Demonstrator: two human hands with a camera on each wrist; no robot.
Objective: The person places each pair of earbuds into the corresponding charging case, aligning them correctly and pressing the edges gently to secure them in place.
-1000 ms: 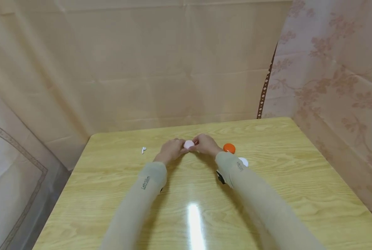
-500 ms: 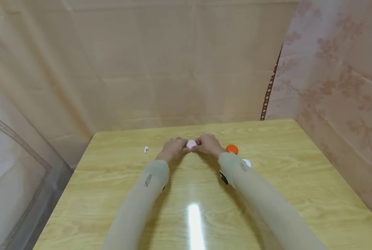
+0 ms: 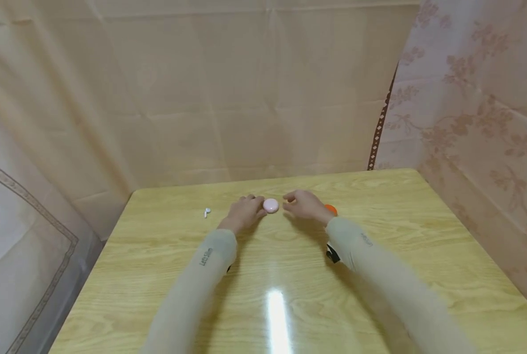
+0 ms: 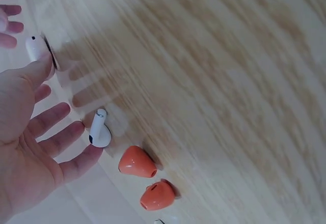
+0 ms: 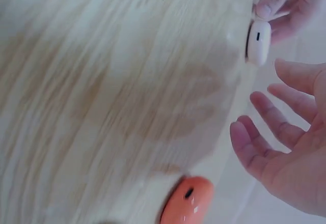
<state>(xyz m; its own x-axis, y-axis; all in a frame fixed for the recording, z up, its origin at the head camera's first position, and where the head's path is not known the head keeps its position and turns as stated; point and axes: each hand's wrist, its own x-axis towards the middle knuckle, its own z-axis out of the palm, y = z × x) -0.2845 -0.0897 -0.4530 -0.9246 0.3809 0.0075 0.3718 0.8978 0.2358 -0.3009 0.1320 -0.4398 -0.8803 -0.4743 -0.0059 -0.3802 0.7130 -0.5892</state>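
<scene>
Thumb of the left hand (image 3: pixel 243 212) touches the side of a round pink case (image 3: pixel 270 205); that case lies flat on the wooden table (image 3: pixel 259 265), near its far edge and between the two hands; in the left wrist view we see the other fingers of that hand spread and relaxed, clenching nothing; the right hand (image 3: pixel 306 205) is just beside the case but apart from it, and we see its fingers loosely bent with nothing in their grasp.

Behind the right hand we make out an orange case (image 3: pixel 331 209), partly covered, with a dark mark on its side in the right wrist view; well to the left of the pink case lies a white earbud (image 3: pixel 207 212); the left wrist view gives us two orange bud-shaped pieces (image 4: pixel 137 162) side by side, and near the little finger a small white piece (image 4: pixel 100 128), though in that dim view we cannot say whether it is the same earbud; pale sleeves (image 3: pixel 203 290) cover both forearms, and beige cloth (image 3: pixel 228 88) hangs beyond the table.
</scene>
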